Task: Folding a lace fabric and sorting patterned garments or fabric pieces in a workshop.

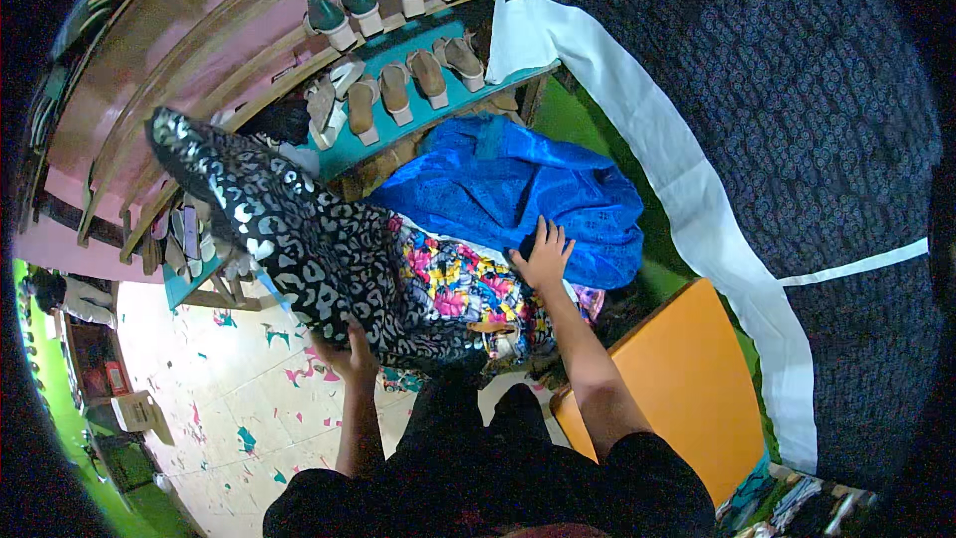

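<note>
Fabric fills most of the view: a broad dark patterned cloth with white borders [797,139] hangs across the right side, and beside it a heap of garments lies piled low in front of the person. Largest in the heap is a black garment with a silver animal print [299,229], spread out and lifted toward the left; next to it sits a bright blue cloth [528,189], bunched and unfolded, and between them a smaller multicoloured floral piece [463,279] shows through. By the look of it the sorting is only partly done: nothing in the heap lies folded or stacked, and all three pieces are loose. An orange box-like surface [677,369] stands to the right, near the knees. Behind the heap, teal shelves [438,105] carry rows of sandals and shoes, set against a pink counter front. The floor [229,389] is pale tile with coloured flecks. The left hand [349,354] grips the lower edge of the silver-print garment, fingers closed on it, while the right hand [545,257] lies flat with fingers spread, resting where the blue cloth meets the floral piece, holding nothing
</note>
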The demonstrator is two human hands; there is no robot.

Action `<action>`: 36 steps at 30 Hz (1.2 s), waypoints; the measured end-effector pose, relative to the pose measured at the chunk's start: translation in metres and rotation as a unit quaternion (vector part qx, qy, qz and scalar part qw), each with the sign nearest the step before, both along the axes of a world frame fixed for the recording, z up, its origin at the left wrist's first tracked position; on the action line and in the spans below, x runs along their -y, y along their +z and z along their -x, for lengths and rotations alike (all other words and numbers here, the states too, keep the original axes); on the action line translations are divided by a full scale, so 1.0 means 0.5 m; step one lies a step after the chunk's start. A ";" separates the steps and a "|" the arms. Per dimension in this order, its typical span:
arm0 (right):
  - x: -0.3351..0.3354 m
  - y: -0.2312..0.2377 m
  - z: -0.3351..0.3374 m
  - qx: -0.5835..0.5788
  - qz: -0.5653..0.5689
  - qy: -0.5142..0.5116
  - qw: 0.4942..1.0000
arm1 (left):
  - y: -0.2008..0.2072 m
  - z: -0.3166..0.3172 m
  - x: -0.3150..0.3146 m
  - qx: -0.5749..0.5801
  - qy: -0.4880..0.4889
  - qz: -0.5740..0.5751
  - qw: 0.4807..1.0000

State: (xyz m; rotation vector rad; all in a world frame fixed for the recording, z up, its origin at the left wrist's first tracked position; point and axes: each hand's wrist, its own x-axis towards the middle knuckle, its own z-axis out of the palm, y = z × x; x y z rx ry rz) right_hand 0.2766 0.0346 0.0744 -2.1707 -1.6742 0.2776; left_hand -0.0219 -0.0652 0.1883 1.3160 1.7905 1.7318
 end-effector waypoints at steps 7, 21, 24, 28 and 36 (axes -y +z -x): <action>0.015 -0.002 -0.041 -0.015 0.072 -0.002 0.997 | 0.032 -0.003 0.007 0.104 0.047 -0.044 0.993; 0.049 -0.013 -0.082 -0.027 0.114 0.009 0.993 | 0.126 0.124 -0.016 0.056 0.146 -0.257 0.954; 0.052 -0.026 -0.092 -0.031 0.103 0.001 0.994 | 0.217 0.192 -0.034 -0.066 0.194 -0.276 0.939; 0.051 -0.003 -0.095 -0.038 0.126 -0.005 0.991 | 0.345 0.246 -0.036 -0.520 0.264 -0.506 0.636; 0.070 0.045 -0.086 -0.073 0.230 0.029 0.970 | 0.358 0.288 -0.027 -0.558 0.284 -0.443 0.641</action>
